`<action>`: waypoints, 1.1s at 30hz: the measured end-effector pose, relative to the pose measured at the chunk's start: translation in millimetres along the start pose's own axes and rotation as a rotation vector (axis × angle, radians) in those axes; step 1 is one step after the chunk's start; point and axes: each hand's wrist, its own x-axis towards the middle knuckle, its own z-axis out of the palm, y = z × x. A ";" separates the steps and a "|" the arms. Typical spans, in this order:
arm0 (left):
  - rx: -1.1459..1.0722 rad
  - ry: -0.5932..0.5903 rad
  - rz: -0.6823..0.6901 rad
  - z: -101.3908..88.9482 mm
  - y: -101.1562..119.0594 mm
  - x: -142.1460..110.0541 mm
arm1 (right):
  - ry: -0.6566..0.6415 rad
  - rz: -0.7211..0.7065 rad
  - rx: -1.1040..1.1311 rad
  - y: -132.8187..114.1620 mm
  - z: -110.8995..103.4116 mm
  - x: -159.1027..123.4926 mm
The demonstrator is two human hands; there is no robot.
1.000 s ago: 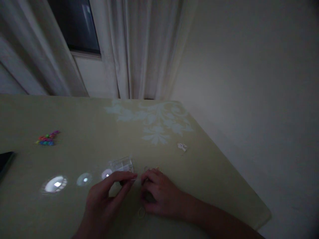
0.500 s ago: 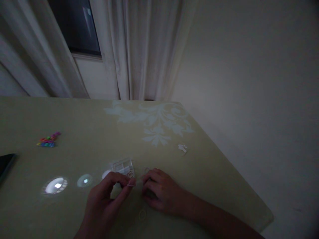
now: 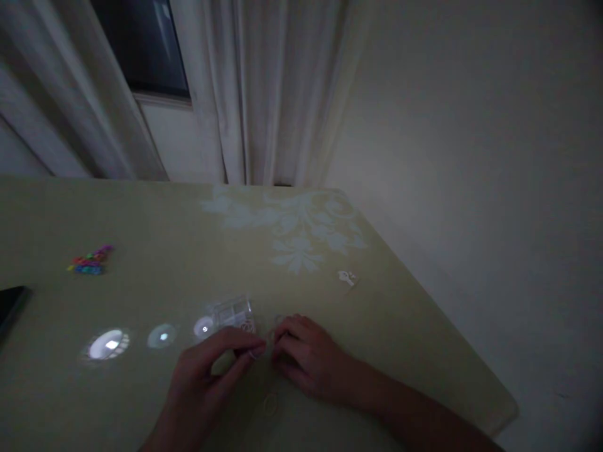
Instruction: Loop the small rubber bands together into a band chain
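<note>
My left hand [image 3: 207,370] is closed in a pinch, thumb against forefinger, on a thin pale loop [image 3: 255,355] that looks like a small rubber band. Close beside it is my right hand [image 3: 308,361], its fingers curled together with their tips almost meeting the left ones. Whatever those right fingers hold is too small and dark to make out. Just beyond the left hand sits a small clear plastic box [image 3: 235,307] with compartments; pale little rings [image 3: 247,326] lie in its near right corner. Another thin loop [image 3: 270,405] rests on the table below the hands.
A pile of small coloured pieces [image 3: 92,260] lies far left, with a dark flat device [image 3: 12,306] at the left edge. Small white pieces [image 3: 347,278] are to the right. Bright light reflections show on the green table [image 3: 155,402]. Curtains [image 3: 264,94] hang behind.
My left hand has moved slightly right with the thin loop, bringing its fingertips closer to the right hand. The right hand stays nearly in place.
</note>
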 end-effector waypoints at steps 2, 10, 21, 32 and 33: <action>-0.019 -0.055 -0.011 1.1 0.0 -0.5 | 0.102 0.011 0.112 -0.8 0.3 0.3; -0.114 -0.190 0.040 12.2 0.7 -5.1 | 0.336 -0.056 0.362 -6.8 -3.0 1.7; -0.002 -0.095 0.059 9.1 3.0 -5.8 | 0.337 0.027 0.328 6.4 -4.0 4.2; -0.020 -0.045 -0.089 9.5 5.1 -5.9 | 0.167 0.158 -0.196 24.6 3.9 9.0; -0.026 -0.038 -0.087 9.5 5.9 -5.5 | 0.150 0.165 -0.223 23.4 4.1 9.5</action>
